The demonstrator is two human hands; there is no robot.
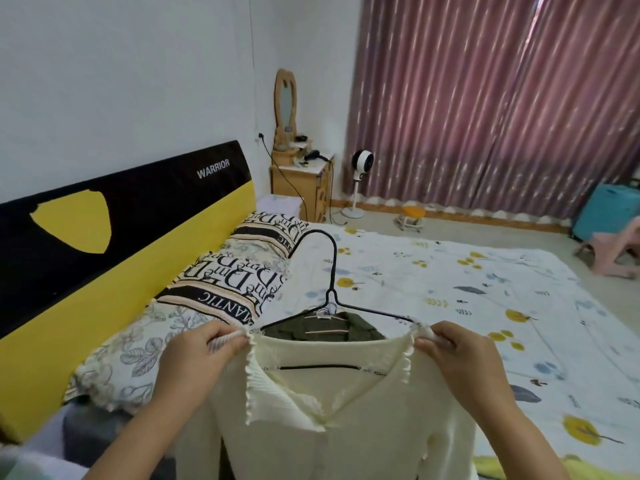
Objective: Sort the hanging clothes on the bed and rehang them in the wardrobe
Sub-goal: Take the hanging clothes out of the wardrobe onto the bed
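The left hand [204,351] and right hand [457,351] are pinching the two shoulders of a cream ribbed cardigan [329,410], holding it spread between them over a black wire hanger [332,271]. The hanger hook is pointing to 12 o'clock, away from the person. A dark olive garment [325,329] is lying just behind the collar (seemingly on its own hanger). Risk: the stretchy frilled neckline could be slipping off a hanger arm if one grip loosens, dropping the cardigan onto the floral bedsheet [450,289]. A lettered pillow [239,271] is lying at 10 o'clock.
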